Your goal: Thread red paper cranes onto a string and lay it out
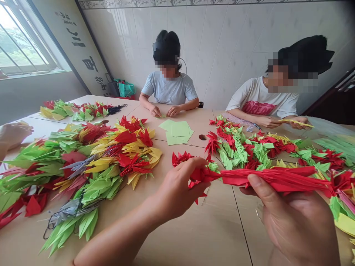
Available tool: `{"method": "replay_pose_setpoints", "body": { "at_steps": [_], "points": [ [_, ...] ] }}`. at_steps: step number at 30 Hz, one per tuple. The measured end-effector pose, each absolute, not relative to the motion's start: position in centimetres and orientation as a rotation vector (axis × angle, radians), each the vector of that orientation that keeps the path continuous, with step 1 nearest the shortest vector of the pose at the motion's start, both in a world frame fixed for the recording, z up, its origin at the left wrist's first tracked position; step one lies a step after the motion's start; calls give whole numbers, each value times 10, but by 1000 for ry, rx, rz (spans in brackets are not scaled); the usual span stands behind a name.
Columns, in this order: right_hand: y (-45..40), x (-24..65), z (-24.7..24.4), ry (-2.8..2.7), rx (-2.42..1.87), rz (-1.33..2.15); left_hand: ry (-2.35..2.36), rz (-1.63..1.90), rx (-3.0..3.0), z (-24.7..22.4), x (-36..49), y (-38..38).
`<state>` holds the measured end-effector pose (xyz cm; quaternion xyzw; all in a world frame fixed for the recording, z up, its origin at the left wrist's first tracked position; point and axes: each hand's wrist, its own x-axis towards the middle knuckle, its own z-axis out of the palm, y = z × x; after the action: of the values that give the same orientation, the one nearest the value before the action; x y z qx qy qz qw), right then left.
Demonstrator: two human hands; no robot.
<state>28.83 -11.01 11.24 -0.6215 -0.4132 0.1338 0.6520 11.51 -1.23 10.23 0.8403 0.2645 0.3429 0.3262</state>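
Note:
A long stack of red folded paper cranes (pixel 288 177) lies flattened across my right hand (pixel 299 225), with the thumb pressed on top and fingers beneath. My left hand (pixel 180 188) curls around red cranes (pixel 203 175) at the left end of the same line. Between the two hands the red paper narrows to a point, with a bit of green beside it. Whether a thread runs through them is hidden. Behind my hands, a garland of red and green cranes (pixel 238 147) lies on the table (pixel 219 225). A thin needle-like piece (pixel 259 216) shows beside my right hand.
A big heap of green, red and yellow cranes (pixel 105 162) covers the left side. Green paper squares (pixel 177 131) lie mid-table near a round hole (pixel 202 137). Two people (pixel 169 88) sit opposite, handling paper. Another person's hand (pixel 13 133) shows at left. Clear plastic (pixel 330 129) lies right.

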Motion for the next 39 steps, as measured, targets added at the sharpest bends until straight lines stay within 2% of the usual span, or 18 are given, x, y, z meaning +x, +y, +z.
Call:
{"method": "replay_pose_setpoints", "body": {
  "at_steps": [13, 17, 24, 30, 39],
  "points": [
    [-96, 277, 111, -832, -1286, 602, 605, 1084, 2207, 105, 118, -21],
    [-98, 277, 109, -810, -1299, 658, 616, 1003, 2053, 105, 118, -20],
    [-101, 280, 111, -838, -1289, 584, 419, 930, 1562, 108, 118, -19],
    [-105, 282, 111, -893, -1213, 534, 309, 733, 1233, 112, 115, -14],
    [-106, 281, 112, -1029, -1278, 499, 355, 580, 1110, 111, 113, -7]
  ]
}}
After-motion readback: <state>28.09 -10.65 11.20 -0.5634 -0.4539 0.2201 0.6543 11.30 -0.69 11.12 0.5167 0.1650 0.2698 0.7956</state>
